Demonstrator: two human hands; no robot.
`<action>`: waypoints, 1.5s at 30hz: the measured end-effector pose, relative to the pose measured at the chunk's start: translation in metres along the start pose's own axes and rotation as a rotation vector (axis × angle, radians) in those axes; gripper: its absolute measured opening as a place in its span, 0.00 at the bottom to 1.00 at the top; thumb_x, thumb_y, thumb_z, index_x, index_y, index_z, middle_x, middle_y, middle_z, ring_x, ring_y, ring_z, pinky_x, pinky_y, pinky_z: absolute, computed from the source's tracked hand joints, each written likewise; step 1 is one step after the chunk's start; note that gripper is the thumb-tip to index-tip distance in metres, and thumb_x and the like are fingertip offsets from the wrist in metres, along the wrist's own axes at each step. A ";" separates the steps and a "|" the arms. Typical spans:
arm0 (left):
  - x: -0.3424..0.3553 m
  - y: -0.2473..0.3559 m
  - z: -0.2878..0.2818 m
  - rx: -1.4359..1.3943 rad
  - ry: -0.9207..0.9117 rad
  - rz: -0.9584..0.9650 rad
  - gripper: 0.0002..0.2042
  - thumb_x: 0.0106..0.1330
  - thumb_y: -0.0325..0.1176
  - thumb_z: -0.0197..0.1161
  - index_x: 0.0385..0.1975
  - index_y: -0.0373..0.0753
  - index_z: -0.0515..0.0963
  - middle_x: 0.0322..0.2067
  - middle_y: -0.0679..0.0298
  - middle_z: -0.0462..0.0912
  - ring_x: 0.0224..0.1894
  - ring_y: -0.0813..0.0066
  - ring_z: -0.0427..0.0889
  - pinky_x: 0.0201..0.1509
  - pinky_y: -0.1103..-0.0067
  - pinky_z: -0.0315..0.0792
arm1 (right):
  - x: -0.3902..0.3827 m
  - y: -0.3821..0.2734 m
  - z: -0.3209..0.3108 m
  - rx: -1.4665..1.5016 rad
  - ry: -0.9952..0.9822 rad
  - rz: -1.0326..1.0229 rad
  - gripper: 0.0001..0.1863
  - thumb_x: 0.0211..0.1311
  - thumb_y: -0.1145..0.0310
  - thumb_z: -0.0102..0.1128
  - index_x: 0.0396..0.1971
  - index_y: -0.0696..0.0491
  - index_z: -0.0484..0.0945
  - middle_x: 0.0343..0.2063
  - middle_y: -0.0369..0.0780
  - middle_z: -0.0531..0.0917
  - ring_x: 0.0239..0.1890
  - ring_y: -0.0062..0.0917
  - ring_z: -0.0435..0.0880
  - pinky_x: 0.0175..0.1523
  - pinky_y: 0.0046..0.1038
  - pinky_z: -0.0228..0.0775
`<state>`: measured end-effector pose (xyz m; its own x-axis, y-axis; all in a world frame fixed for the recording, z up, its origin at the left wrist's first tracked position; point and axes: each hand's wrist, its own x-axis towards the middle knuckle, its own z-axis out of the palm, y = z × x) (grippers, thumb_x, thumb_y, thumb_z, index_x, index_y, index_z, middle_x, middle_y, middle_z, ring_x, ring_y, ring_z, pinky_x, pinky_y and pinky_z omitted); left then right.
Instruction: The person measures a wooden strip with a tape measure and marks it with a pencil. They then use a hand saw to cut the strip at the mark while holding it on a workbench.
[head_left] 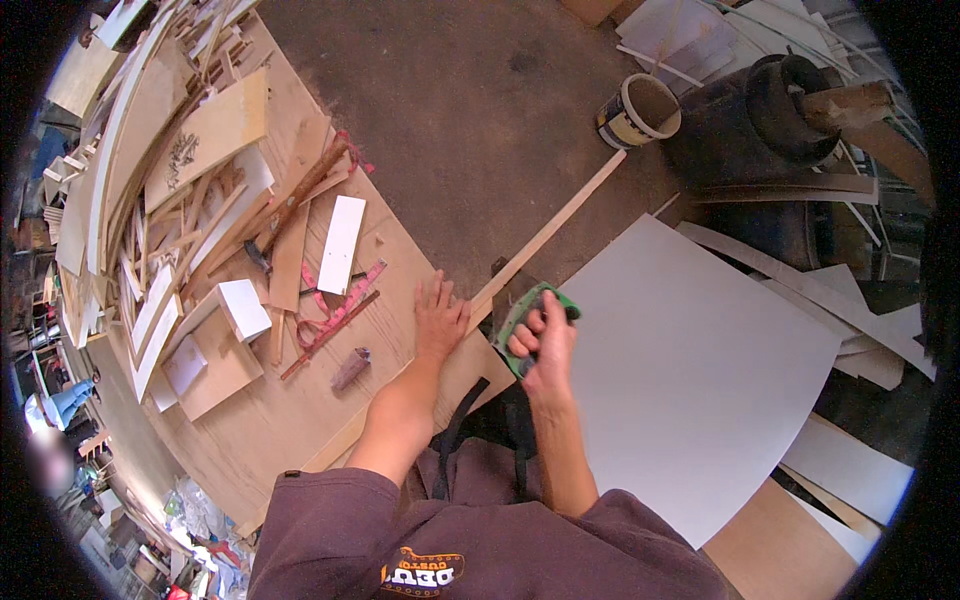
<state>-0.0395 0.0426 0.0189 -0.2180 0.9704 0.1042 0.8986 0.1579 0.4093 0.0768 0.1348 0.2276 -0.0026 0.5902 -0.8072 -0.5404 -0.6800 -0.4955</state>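
Note:
A long thin wooden strip (556, 230) lies across the corner of the plywood table (400, 262), its far end jutting out over the floor. My left hand (440, 318) presses on the table beside and partly over the strip, fingers stretched out. In my right hand (543, 340) is the green handle of a hand saw (568, 304), fingers wrapped round its grip. The dark blade sits close to the strip just past the table edge; whether it touches the wood cannot be made out.
On the table lie a pink tape measure (340, 315), a hammer (259, 256), a white board (343, 243) and a brownish roll (350, 369). Wood offcuts (210, 130) pile up at left. A large white sheet (690, 370) spreads at right, below a bucket (648, 108).

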 end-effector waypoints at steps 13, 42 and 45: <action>0.010 0.008 -0.009 0.033 -0.010 0.038 0.14 0.66 0.41 0.54 0.29 0.39 0.82 0.55 0.56 0.74 0.70 0.59 0.59 0.73 0.51 0.45 | 0.016 0.020 0.002 -0.047 0.046 -0.072 0.16 0.69 0.60 0.54 0.23 0.48 0.62 0.15 0.29 0.61 0.12 0.13 0.57 0.15 0.21 0.49; 0.000 -0.003 -0.005 -0.003 -0.028 0.042 0.14 0.67 0.42 0.53 0.30 0.41 0.83 0.53 0.55 0.76 0.69 0.58 0.59 0.72 0.48 0.45 | 0.046 0.021 -0.009 -0.080 0.067 -0.002 0.12 0.68 0.64 0.54 0.27 0.48 0.61 0.16 0.30 0.62 0.12 0.15 0.58 0.15 0.22 0.52; 0.007 -0.010 -0.001 -0.007 -0.002 0.015 0.15 0.67 0.42 0.53 0.31 0.41 0.83 0.53 0.56 0.76 0.69 0.59 0.59 0.71 0.48 0.45 | -0.003 -0.004 0.016 -0.030 -0.022 0.010 0.12 0.68 0.63 0.54 0.27 0.48 0.62 0.16 0.30 0.62 0.12 0.14 0.58 0.15 0.21 0.51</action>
<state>-0.0500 0.0477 0.0164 -0.2038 0.9730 0.1085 0.8991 0.1421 0.4141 0.0658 0.1424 0.2369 -0.0261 0.5926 -0.8051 -0.5145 -0.6985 -0.4974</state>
